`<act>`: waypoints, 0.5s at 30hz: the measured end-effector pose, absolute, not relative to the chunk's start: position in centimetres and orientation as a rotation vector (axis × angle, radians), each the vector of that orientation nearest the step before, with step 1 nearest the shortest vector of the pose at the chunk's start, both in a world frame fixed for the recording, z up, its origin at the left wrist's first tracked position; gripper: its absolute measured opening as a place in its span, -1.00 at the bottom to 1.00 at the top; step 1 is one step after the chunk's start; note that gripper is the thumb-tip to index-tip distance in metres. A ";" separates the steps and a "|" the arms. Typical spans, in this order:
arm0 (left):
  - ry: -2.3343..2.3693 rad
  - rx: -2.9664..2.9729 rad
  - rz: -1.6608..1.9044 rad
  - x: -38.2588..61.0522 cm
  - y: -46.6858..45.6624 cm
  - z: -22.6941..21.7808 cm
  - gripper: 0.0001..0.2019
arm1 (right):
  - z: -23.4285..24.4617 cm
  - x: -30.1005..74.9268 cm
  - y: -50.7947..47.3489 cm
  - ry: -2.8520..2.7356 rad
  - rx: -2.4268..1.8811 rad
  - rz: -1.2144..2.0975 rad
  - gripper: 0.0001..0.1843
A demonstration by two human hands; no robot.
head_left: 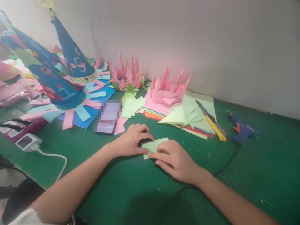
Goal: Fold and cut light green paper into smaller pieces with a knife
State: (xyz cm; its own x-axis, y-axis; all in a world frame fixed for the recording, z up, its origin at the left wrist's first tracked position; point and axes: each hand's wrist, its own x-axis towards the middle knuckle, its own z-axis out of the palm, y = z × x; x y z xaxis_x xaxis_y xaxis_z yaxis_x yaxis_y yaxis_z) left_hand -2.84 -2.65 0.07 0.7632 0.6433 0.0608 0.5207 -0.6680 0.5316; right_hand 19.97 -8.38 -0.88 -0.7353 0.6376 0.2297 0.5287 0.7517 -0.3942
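A small light green paper piece (153, 144), apparently folded, lies on the green table between my hands. My left hand (136, 139) holds its left end, with the thumb at the near edge and the forefinger at the far edge. From the right, my right hand (177, 161) grips the paper's near side, its fingertips close to the left thumb. Part of the paper is hidden under the right fingers. Beyond my left hand lie light green paper strips (133, 107) and a phone (107, 117) with a blurred screen.
Two pink paper crowns (167, 89) stand near the wall beside stacked coloured paper (201, 106). A yellow utility knife (212, 122) and a blue glue gun (242, 128) with a trailing cable lie right. Blue cone hats (73, 59), paper strips and a white charger (28, 142) stand left.
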 end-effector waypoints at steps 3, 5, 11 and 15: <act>0.905 2.484 0.322 -2.5 -3.0 0.1 -0.42 | -1.3 21.3 -7.6 -2.401 -1.180 0.313 -0.59; 0.918 2.491 0.313 -2.4 -3.3 0.1 -0.42 | -1.5 21.8 -7.2 -2.390 -1.276 0.302 -0.48; 0.879 2.430 0.287 -2.3 -3.8 0.6 -0.59 | -1.5 21.8 -7.0 -2.355 -1.326 0.483 -0.70; 0.862 2.363 0.295 -2.1 -4.1 0.9 -0.55 | -1.5 21.7 -7.0 -2.332 -1.324 0.523 -0.63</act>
State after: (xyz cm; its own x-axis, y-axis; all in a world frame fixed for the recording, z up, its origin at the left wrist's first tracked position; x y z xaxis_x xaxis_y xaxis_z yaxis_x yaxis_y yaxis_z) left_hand -2.08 -4.09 0.86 0.7643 0.6449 0.0032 0.5115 -0.6092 0.6060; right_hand 21.67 -6.98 -1.51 -0.4673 0.8691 0.1623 0.7167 0.4799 -0.5060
